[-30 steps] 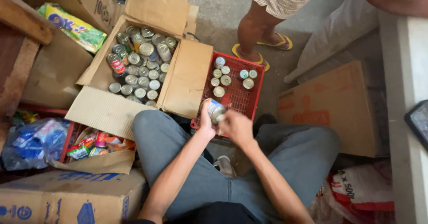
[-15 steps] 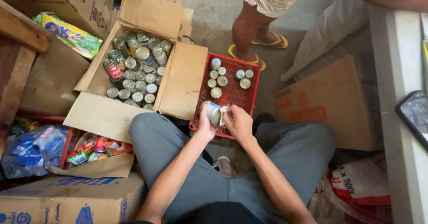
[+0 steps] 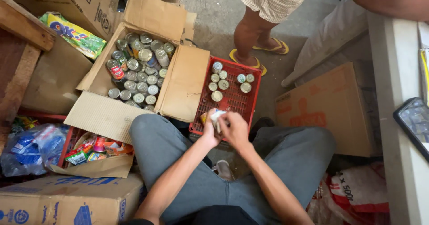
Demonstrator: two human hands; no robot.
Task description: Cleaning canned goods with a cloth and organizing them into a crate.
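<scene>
The small metal tin [image 3: 216, 117] has dipped lower since earlier, clasped between left hand [image 3: 209, 127] and right hand [image 3: 233, 129], just over the red plastic crate's [image 3: 253, 100] near edge.

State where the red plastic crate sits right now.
In the head view the red plastic crate sits on the floor just right of centre, beside the open cardboard box of tins, ahead of both hands, left hand and right hand.

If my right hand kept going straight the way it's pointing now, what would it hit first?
The right hand points up-left at the can it grips with the left hand. Past that, probably the red crate and its standing cans, though depth is unclear.
</scene>
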